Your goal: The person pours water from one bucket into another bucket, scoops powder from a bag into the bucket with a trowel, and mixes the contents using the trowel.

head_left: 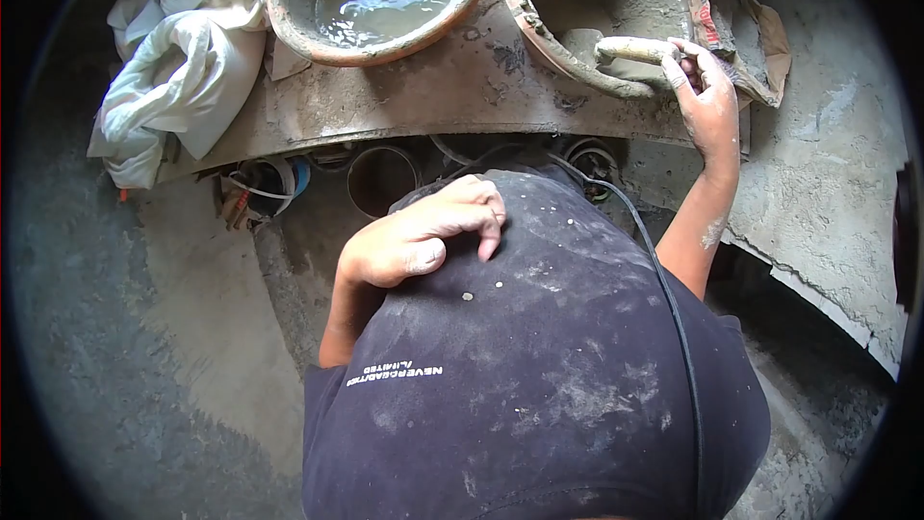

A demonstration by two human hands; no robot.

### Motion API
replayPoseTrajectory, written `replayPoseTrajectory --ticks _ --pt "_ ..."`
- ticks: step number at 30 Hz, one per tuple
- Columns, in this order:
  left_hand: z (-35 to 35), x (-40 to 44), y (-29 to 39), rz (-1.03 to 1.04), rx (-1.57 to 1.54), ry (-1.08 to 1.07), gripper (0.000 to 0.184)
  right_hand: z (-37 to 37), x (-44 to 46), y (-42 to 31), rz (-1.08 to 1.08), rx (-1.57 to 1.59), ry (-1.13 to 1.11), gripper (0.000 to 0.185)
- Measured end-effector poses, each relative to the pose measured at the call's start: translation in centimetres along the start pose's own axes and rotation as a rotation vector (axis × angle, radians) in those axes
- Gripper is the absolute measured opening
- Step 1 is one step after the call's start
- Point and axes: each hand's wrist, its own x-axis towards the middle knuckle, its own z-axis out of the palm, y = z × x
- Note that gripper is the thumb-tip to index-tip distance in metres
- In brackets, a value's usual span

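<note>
My right hand point(707, 96) grips the end of a pale, mortar-smeared handle of what looks like a trowel point(635, 49). The tool lies over the near rim of a clay basin point(527, 24) coated with grey cement, and its blade is mostly hidden against the grey inside. My left hand point(428, 231) is in front of the dark, dusty shirt, fingers loosely bent and thumb apart, with nothing visible in it. To the left of the cement basin stands a second basin point(380, 56) of cloudy water.
A white sack point(183, 77) slumps at the board's left end. A torn paper bag point(775, 48) of grey powder stands right of the basins. Below the board point(404, 101) are a white bucket point(279, 183) and other containers. A black cable point(664, 279) runs down over the shirt.
</note>
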Motion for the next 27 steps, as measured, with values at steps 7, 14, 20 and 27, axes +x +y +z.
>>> replayPoseTrajectory --ticks 7,14,20,27 --pt "0.3 -0.3 -0.4 0.059 -0.076 0.170 0.076 -0.2 0.1 0.2 -0.015 -0.031 -0.026 0.034" --pt "1.3 -0.7 -0.8 -0.103 0.159 0.054 0.060 -0.4 0.5 0.6 -0.041 -0.009 -0.062 0.033" --pt "4.0 1.7 -1.2 -0.117 0.207 0.170 0.054 -0.9 1.4 1.7 -0.097 0.069 -0.121 0.033" --pt "8.2 5.9 -2.8 -0.074 0.183 0.237 0.076 -2.4 1.9 3.6 -0.209 0.007 -0.155 0.036"
